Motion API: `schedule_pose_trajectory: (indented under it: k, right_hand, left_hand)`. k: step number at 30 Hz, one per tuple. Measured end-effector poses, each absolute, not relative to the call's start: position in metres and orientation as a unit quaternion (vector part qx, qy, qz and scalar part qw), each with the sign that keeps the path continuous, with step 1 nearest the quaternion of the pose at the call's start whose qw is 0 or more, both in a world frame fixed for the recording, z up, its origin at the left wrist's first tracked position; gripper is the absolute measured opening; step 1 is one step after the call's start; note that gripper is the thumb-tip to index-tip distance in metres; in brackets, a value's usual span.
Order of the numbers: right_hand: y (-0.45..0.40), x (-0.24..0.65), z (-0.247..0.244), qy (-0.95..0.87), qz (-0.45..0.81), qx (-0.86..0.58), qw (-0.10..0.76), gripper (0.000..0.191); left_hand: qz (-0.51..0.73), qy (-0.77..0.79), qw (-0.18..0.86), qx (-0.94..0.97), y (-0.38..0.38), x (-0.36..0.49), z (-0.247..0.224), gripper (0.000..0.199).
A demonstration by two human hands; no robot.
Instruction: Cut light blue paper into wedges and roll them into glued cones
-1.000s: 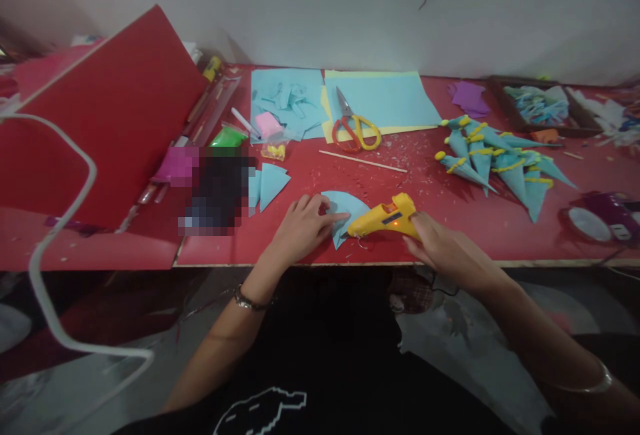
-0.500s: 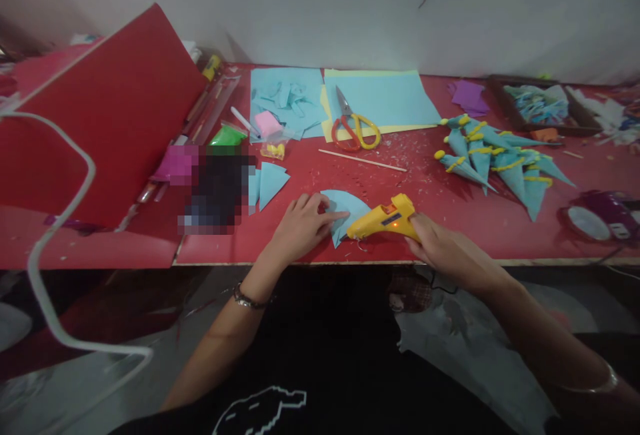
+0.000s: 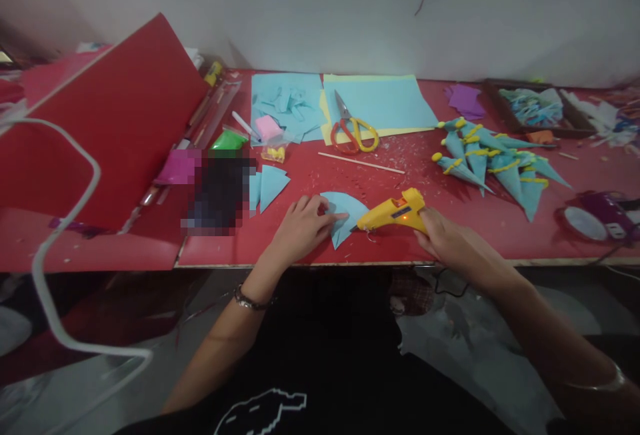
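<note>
Across the red worktop (image 3: 520,241), the right hand (image 3: 445,238) is closed around the handle of the yellow glue gun (image 3: 387,215), while the left hand (image 3: 303,225), loosely curled and gripping nothing, presses the blue paper sector (image 3: 351,205) flat near the front edge. Steady work likely calls for keeping the dark nozzle (image 3: 355,228) low along the paper's straight side, squeezing lightly for a thin bead, with the left fingertips well away from its heat.
</note>
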State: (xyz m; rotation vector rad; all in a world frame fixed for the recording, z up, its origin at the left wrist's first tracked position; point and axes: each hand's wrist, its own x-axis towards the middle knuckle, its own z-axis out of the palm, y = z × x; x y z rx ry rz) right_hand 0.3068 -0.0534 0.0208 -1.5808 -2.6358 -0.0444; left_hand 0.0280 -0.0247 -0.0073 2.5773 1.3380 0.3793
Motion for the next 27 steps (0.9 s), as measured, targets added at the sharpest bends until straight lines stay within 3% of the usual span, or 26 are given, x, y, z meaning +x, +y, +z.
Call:
schedule_pose_trajectory:
  k: [8, 14, 20, 23, 27]
  right_hand:
    - [-0.042, 0.325, 0.014, -0.832, -0.047, -0.547, 0.082, 0.026]
    - [-0.036, 0.336, -0.002, -0.777, -0.033, -0.578, 0.248, 0.031]
    - [-0.031, 0.319, 0.000, -0.710, 0.102, -0.617, 0.323, 0.015]
    - [-0.025, 0.315, -0.001, -0.649, 0.155, -0.644, 0.376, 0.017]
    - [-0.017, 0.315, -0.015, -0.585, 0.214, -0.648, 0.438, 0.018]
  left_hand:
    - [0.131, 0.454, 0.108, 0.875, -0.026, 0.027, -0.005, 0.032]
    - [0.122, 0.460, 0.093, 0.875, -0.028, 0.026, -0.002, 0.034]
    - [0.123, 0.444, 0.134, 0.877, -0.027, 0.024, 0.008, 0.032]
    - [0.152, 0.457, 0.162, 0.861, -0.018, 0.009, 0.021, 0.026]
    - [0.161, 0.593, 0.083, 0.785, 0.015, -0.038, 0.047, 0.025]
